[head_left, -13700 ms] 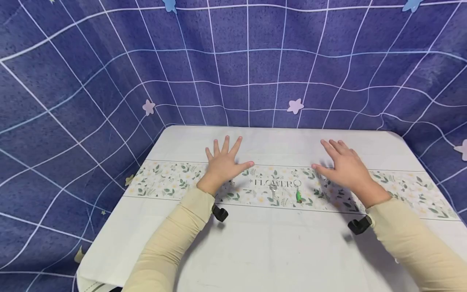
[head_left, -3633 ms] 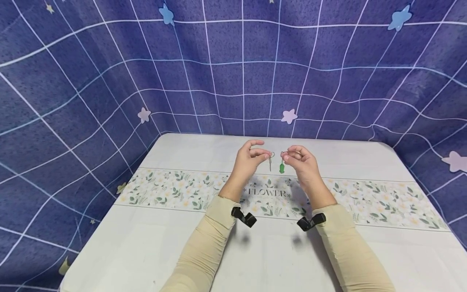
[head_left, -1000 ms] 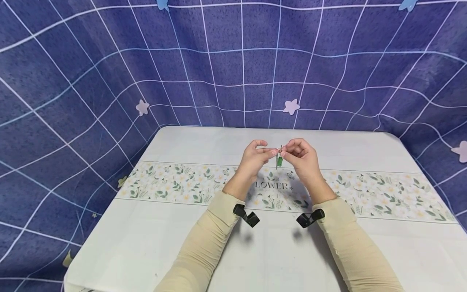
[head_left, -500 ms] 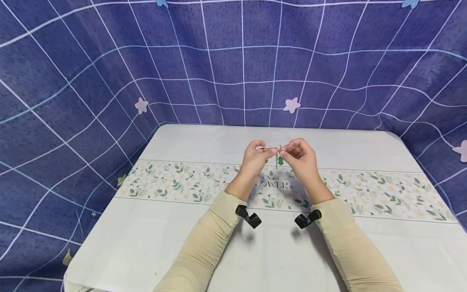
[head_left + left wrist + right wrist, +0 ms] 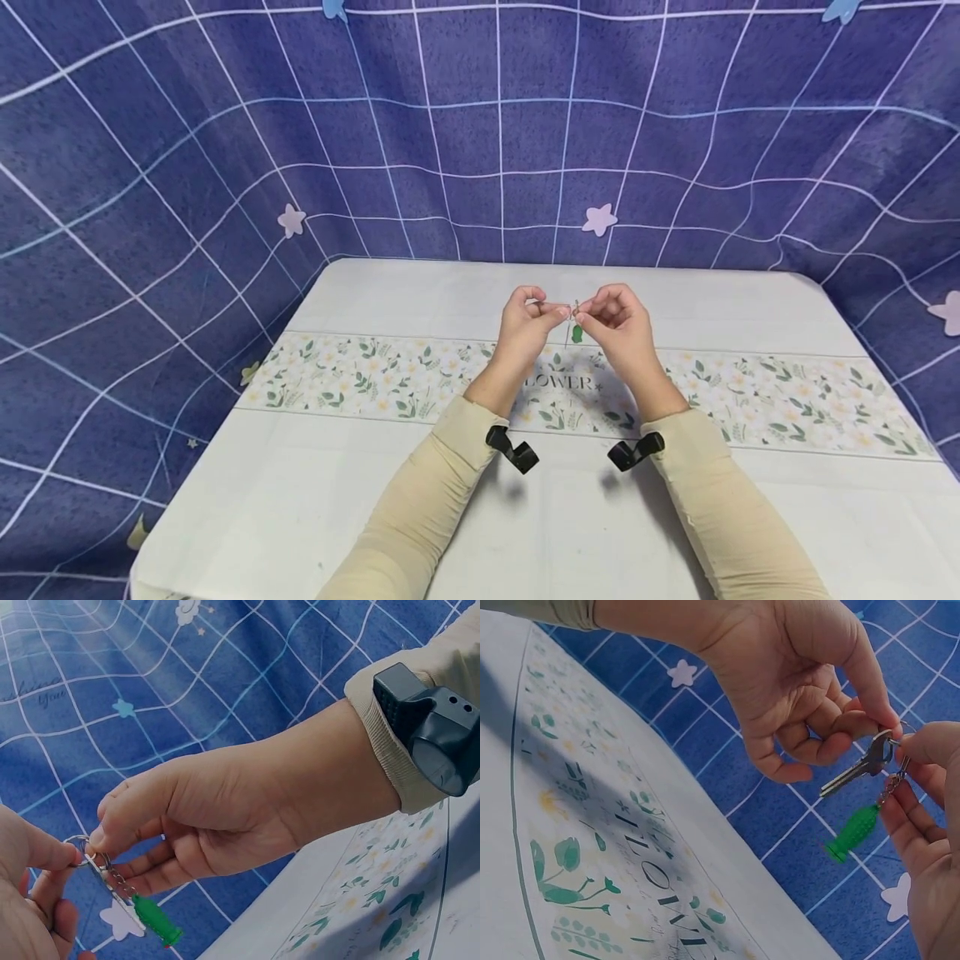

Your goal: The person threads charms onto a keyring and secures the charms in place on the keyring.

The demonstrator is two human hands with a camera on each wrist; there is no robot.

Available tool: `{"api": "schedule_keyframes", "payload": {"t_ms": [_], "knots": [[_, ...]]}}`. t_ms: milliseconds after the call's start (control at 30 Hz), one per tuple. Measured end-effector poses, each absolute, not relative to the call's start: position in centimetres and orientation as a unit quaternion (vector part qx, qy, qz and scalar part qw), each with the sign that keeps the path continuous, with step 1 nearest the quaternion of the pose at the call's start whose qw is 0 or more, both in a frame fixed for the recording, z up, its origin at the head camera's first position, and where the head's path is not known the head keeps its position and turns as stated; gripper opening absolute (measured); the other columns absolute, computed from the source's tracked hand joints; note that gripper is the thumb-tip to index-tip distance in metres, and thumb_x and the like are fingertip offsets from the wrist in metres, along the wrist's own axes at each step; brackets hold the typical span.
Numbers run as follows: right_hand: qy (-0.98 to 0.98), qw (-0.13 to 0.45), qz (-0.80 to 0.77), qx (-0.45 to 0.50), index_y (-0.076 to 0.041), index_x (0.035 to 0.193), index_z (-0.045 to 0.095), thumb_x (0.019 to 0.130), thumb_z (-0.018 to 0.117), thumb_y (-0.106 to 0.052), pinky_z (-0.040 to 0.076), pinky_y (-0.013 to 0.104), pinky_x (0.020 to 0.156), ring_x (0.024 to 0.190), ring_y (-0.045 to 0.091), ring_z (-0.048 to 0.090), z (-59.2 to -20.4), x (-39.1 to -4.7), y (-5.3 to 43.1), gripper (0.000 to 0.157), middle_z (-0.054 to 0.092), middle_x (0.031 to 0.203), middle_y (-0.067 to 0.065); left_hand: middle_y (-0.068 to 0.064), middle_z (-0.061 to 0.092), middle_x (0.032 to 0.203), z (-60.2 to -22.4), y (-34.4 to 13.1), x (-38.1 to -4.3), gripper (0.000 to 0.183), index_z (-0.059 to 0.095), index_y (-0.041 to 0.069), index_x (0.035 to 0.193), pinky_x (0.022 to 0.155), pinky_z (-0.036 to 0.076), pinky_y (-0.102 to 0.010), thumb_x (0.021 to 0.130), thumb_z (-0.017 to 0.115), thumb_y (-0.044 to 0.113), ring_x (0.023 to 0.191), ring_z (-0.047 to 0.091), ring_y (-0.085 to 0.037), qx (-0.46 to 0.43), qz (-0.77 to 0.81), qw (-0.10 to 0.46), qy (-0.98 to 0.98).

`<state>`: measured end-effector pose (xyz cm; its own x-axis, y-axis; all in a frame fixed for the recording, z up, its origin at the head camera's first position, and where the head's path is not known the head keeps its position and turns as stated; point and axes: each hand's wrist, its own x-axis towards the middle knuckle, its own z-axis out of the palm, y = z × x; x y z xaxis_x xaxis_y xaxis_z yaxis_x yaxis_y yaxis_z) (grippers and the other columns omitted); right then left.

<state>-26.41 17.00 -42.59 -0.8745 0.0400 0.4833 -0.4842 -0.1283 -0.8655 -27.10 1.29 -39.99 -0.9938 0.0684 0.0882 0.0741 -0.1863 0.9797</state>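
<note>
In the head view my left hand (image 5: 522, 329) and right hand (image 5: 621, 329) meet fingertip to fingertip over the table. Between thumb and finger, the left hand pinches a silver key (image 5: 868, 763) near its head. My right hand (image 5: 217, 802) pinches the metal end of a keychain, whose short chain carries a bumpy green charm (image 5: 855, 831). A thin metal ring (image 5: 76, 840) bridges the two hands' fingertips, partly covered by them. Key and charm hang side by side below the fingers, clear of the cloth.
Under the hands is a table with a white cloth (image 5: 315, 492), crossed by a floral band (image 5: 360, 379) with printed letters. A blue grid-patterned curtain (image 5: 450, 133) hangs behind and at the sides. Each wrist wears a black camera (image 5: 517, 454).
Earlier, both hands were spread above the table, key and keychain lying on the cloth. Both were then lifted, one per hand, and brought together. Over the last second only the fingertips shift slightly.
</note>
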Motion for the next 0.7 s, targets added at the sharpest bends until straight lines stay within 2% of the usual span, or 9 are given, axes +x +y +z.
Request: {"api": "schedule_keyframes", "payload": {"t_ms": [167,267,500,700], "knots": [[-0.664,0.164,0.71,0.169,0.011,0.126,0.057,0.089,0.066,0.014,0.053,0.021,0.08,0.084,0.009,0.065,-42.69,-26.27,17.29,0.039,0.07,0.089,-0.006,-0.018,0.074,0.094,-40.22,1.27,-27.01,0.032,0.047,0.013,0.099,0.08,0.049,-0.026,0.089,0.072,-0.005,0.084,0.068,-0.016,-0.062,-0.765,0.002,-0.641],[-0.675,0.158,0.7,0.172,0.006,0.134,0.057,0.089,0.068,0.011,0.053,0.021,0.08,0.084,0.01,0.065,-42.6,-26.18,17.46,0.046,0.071,0.09,-0.006,-0.019,0.073,0.094,-40.23,1.26,-26.91,0.031,0.048,0.011,0.101,0.078,0.049,-0.026,0.09,0.071,-0.005,0.082,0.067,-0.014,-0.071,-0.761,0.004,-0.644],[-0.688,0.142,0.69,0.175,0.011,0.124,0.064,0.091,0.07,0.005,0.054,0.021,0.083,0.089,0.012,0.068,-42.39,-25.96,17.73,0.034,0.072,0.089,-0.002,-0.019,0.072,0.094,-40.26,1.24,-26.79,0.029,0.047,0.008,0.104,0.078,0.051,-0.026,0.091,0.069,-0.007,0.082,0.067,-0.014,-0.092,-0.749,0.01,-0.656],[-0.693,0.147,0.68,0.186,0.013,0.117,0.065,0.09,0.069,0.008,0.056,0.022,0.079,0.085,0.01,0.067,-42.13,-26.12,17.91,0.028,0.071,0.087,-0.002,-0.013,0.072,0.09,-40.11,1.19,-26.8,0.029,0.048,0.009,0.105,0.078,0.051,-0.025,0.091,0.068,-0.007,0.084,0.068,-0.016,-0.102,-0.74,0.015,-0.665]]}}
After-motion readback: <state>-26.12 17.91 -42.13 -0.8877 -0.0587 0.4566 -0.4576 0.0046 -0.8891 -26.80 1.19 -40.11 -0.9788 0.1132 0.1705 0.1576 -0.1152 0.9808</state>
